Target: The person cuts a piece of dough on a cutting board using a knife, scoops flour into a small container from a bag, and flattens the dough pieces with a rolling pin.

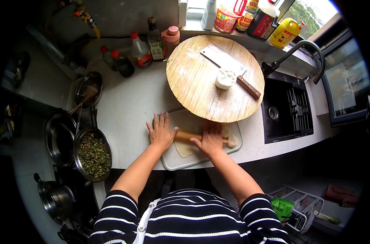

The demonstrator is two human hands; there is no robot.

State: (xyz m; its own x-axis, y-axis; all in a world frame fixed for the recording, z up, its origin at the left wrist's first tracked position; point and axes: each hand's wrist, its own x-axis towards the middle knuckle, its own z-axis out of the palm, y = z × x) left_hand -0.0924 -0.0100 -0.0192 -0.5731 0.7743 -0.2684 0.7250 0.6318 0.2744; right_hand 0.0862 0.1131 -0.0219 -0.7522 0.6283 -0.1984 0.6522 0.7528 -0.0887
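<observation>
At your far left an empty pan sits on the stove, and just right of it a steel bowl holds chopped green filling. A lidded pot stands nearer you. Your left hand lies flat, fingers spread, pressing on the left end of the rolling pin. The pin lies across a pale, thin dough round on the white board at the counter's near edge. Your right hand rests palm down on the pin's right part, fingers loosely curled over it. Just right, small dough pieces wait on the board. Beyond, a round bamboo tray carries a cleaver and a small white cup of flour. The black sink lies far right.
</observation>
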